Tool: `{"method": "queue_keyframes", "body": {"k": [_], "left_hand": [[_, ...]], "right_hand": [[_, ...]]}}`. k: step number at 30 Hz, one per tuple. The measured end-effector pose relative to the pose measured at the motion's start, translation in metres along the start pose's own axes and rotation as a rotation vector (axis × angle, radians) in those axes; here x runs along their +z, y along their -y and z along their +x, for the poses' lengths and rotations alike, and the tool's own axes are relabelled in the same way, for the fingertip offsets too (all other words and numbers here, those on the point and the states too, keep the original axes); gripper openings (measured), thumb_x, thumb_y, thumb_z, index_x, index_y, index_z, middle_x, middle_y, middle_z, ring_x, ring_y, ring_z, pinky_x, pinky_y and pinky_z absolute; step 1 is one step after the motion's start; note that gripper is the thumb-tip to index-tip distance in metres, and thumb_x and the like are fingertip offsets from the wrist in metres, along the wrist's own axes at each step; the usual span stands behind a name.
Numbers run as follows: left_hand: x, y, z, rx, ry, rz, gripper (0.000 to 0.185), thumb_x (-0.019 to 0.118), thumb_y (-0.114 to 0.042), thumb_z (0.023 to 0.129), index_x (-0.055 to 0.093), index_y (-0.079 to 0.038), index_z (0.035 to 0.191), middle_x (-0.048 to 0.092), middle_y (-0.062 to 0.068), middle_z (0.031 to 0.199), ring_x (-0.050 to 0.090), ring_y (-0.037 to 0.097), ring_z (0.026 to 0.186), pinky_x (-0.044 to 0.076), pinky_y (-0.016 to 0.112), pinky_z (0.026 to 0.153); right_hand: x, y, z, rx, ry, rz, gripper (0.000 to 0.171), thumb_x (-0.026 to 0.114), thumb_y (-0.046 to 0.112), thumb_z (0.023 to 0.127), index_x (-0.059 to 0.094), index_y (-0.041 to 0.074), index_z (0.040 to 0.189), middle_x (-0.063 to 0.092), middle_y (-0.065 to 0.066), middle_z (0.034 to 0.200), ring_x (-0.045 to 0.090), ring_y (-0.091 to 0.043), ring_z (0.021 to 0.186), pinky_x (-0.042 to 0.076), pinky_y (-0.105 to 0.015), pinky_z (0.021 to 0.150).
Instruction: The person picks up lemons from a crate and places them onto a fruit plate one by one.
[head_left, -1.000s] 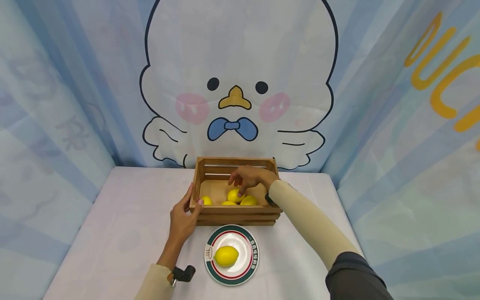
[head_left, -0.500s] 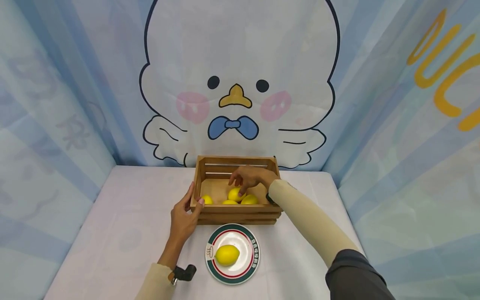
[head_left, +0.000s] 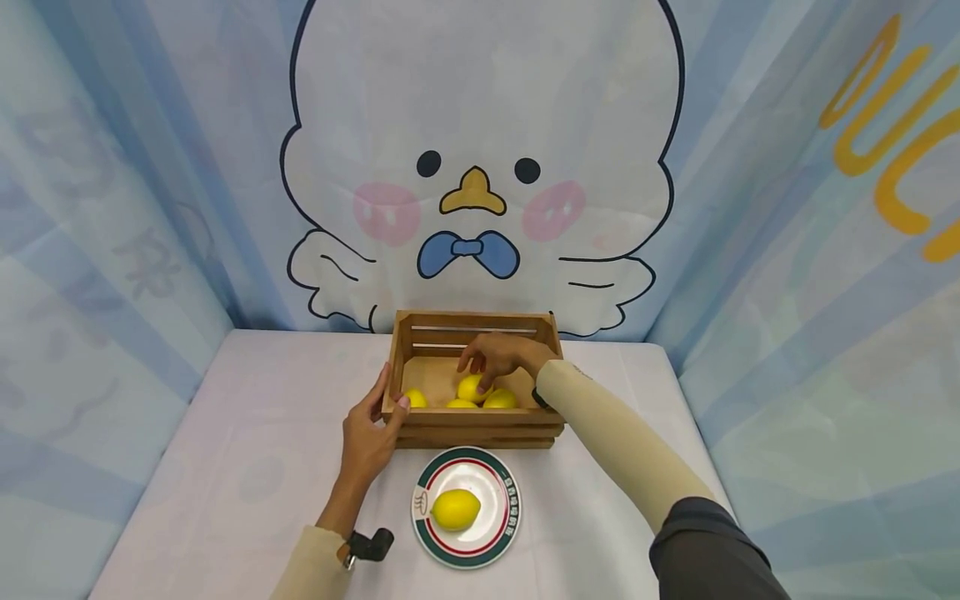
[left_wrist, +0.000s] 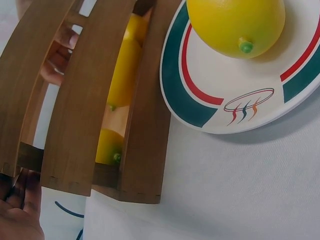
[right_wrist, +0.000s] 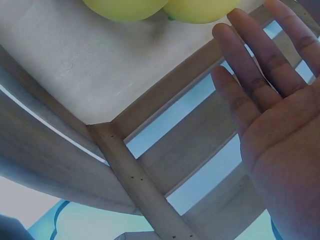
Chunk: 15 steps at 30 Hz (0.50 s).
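Nothing has shifted since the earlier frames; both hands keep their places. Right hand (head_left: pixel 501 354) hovers inside the slatted wooden crate (head_left: pixel 474 430), fingers straight and relaxed, fingertips above a smooth oval lemon (head_left: pixel 472 387). Left hand (head_left: pixel 369 433) grips the crate's left corner. A round ceramic plate (head_left: pixel 501 533) bears another lemon (head_left: pixel 456 509).

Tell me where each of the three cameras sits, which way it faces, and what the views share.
Head: worn high, looks forward and down at the wooden crate; left hand, right hand and both sleeves show.
Left wrist: low at the crate's near left corner, faces the slats and the plate; only fingers show.
Right wrist: inside the crate, faces its floor; open palm shows.
Shared: head and left wrist both show the plated lemon.
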<state>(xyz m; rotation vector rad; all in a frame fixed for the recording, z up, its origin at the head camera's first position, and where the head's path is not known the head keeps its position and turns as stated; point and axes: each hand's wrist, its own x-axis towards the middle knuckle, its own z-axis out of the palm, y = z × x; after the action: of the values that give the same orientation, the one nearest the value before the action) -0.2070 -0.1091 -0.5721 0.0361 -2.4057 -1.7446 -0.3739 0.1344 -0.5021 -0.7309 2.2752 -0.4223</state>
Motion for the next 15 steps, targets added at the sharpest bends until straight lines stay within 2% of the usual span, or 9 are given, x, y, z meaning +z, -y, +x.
{"method": "queue_keyframes", "body": {"k": [7, 15], "left_hand": [[-0.0006, -0.0005, -0.0003, 0.001, -0.006, 0.012, 0.069, 0.067, -0.034, 0.106, 0.036, -0.021, 0.167, 0.037, -0.004, 0.171, 0.046, 0.032, 0.154, 0.046, 0.053, 0.121], [0.0003, 0.0003, 0.0002, 0.014, -0.013, -0.005, 0.069, 0.068, -0.032, 0.106, 0.036, -0.020, 0.166, 0.039, -0.003, 0.171, 0.046, 0.031, 0.154, 0.047, 0.053, 0.120]], "right_hand": [[0.0024, -0.0010, 0.0057, 0.004, -0.012, -0.018, 0.050, 0.087, 0.012, 0.088, 0.071, 0.013, 0.136, 0.072, -0.010, 0.132, 0.066, -0.026, 0.120, 0.057, -0.040, 0.108], [0.0075, -0.0020, 0.0079, 0.027, -0.023, -0.010, 0.047, 0.085, 0.010, 0.089, 0.072, 0.013, 0.134, 0.071, -0.013, 0.136, 0.066, -0.030, 0.125, 0.057, -0.042, 0.110]]}}
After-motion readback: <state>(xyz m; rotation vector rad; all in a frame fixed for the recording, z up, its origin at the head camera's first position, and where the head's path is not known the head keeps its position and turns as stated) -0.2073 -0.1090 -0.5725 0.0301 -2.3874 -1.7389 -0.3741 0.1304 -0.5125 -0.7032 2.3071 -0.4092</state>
